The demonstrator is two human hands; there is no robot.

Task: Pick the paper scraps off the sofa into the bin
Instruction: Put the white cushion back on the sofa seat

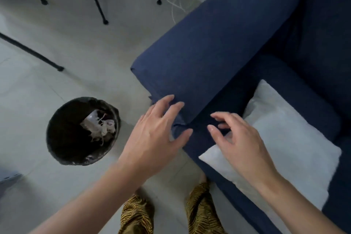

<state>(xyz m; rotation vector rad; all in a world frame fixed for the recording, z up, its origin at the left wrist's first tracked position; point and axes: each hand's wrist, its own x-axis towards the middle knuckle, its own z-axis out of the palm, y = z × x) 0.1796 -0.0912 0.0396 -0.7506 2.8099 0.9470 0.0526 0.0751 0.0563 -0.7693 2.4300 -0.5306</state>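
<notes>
A dark blue sofa (218, 53) fills the right side, its armrest running toward the upper right. A round black bin (62, 138) lined with a dark bag stands on the floor to the left, with crumpled white paper scraps (99, 125) inside. My left hand (153, 138) hovers over the front corner of the armrest, fingers spread and empty. My right hand (237, 138) is over the seat just beside the armrest, fingers curled and apart, holding nothing. No loose scrap shows on the sofa from here.
A white cushion (284, 138) lies on the seat under my right wrist. Thin black furniture legs (95, 0) stand on the grey floor at the top left, with a white cable (176, 2) near the sofa. My patterned trouser legs (201, 211) are below.
</notes>
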